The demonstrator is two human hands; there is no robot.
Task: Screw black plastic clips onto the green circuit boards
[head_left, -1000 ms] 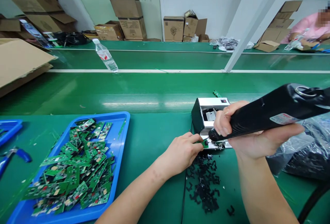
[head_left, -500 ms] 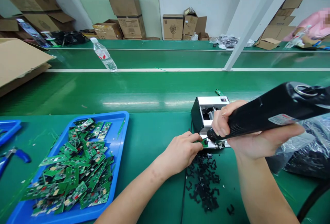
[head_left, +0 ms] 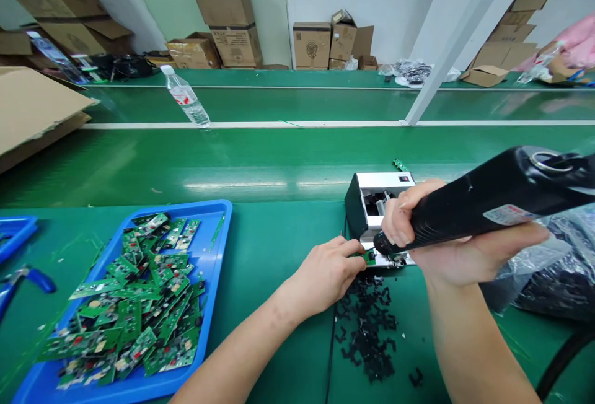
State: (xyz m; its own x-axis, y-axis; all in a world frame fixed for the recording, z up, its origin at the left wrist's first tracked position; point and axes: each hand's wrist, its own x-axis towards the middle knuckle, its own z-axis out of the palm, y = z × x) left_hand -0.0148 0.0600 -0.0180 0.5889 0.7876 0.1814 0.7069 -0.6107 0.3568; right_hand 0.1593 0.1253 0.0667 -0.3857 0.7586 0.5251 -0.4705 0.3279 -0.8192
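Observation:
My right hand is wrapped round a black electric screwdriver, whose tip points down-left onto a small green circuit board. That board rests on the front ledge of a small silver and black machine. My left hand pinches the board's left edge with thumb and fingers and keeps it in place. A heap of small black plastic clips lies on the green mat just below both hands.
A blue tray at the left holds several green circuit boards. Blue-handled pliers lie at the far left. A clear bag of black parts sits at the right. A water bottle and cardboard boxes stand beyond the conveyor belts.
Both hands and the screwdriver stay where they were on the board. Only the camera has tilted slightly, so the scene sits a little higher in the frame.

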